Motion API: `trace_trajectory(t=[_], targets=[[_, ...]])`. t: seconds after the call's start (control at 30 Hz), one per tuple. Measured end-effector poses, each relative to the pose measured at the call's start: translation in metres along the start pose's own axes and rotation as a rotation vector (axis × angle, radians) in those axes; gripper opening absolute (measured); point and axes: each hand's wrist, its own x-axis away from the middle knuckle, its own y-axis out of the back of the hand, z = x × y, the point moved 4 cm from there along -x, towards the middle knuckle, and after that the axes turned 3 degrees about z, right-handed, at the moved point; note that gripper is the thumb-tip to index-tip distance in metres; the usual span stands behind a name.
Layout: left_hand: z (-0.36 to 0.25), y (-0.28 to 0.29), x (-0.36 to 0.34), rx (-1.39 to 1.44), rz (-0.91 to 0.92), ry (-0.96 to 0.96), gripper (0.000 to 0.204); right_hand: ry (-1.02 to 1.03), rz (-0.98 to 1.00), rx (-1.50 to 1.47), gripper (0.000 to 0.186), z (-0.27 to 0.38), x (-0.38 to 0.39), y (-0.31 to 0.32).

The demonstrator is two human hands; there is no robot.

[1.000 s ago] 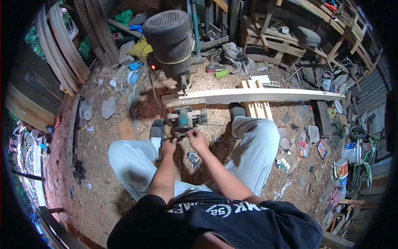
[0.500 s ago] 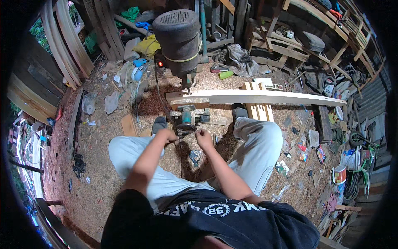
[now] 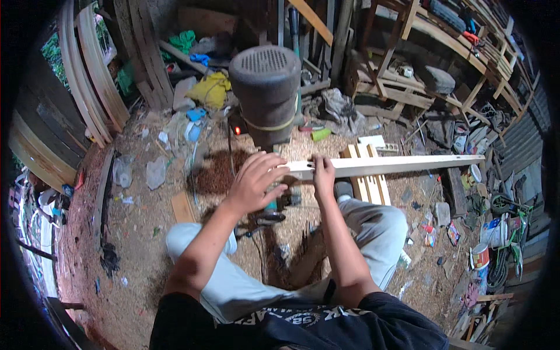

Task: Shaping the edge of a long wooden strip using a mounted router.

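A long pale wooden beam point(image 3: 402, 165) lies crosswise in front of me, its left end beneath a dark upright motor point(image 3: 265, 87) with a vented cap. My right hand point(image 3: 323, 178) grips the beam near that end, beside a small dark slot in its face. My left hand point(image 3: 255, 182) is spread over the beam's left end, fingers apart; its palm hides the vise and bit area, so how firmly it touches the wood cannot be seen. Below the hands, between my legs, sits a dark round handwheel point(image 3: 269, 218).
Slotted wooden pieces point(image 3: 366, 181) lie under the beam, right of the motor. A red switch light point(image 3: 237, 130) glows on the motor's left. Wood shavings, plastic scraps and a yellow cloth point(image 3: 211, 90) litter the ground. At the right stand a white-and-red bucket point(image 3: 479, 256) and a small green bicycle point(image 3: 516, 233).
Both hands have left the handwheel area and moved forward to the beam. The right has taken hold of it; the left has spread over its end. My view has shifted slightly.
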Motion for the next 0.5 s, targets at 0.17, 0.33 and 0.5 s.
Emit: trace_trajectory(t=[0.17, 0.33, 0.5], targets=[[0.010, 0.013, -0.002, -0.089, -0.183, -0.020, 0.042, 0.380, 0.051, 0.099, 0.036, 0.155, -0.115, -0.082], [0.025, 0.007, -0.008, -0.157, -0.262, -0.045, 0.044, 0.297, 0.289, -0.039, 0.072, 0.234, -0.250, -0.164], [0.029, 0.001, -0.023, -0.105, -0.390, -0.048, 0.047, 0.185, 0.407, -0.160, 0.079, 0.288, -0.346, -0.182]])
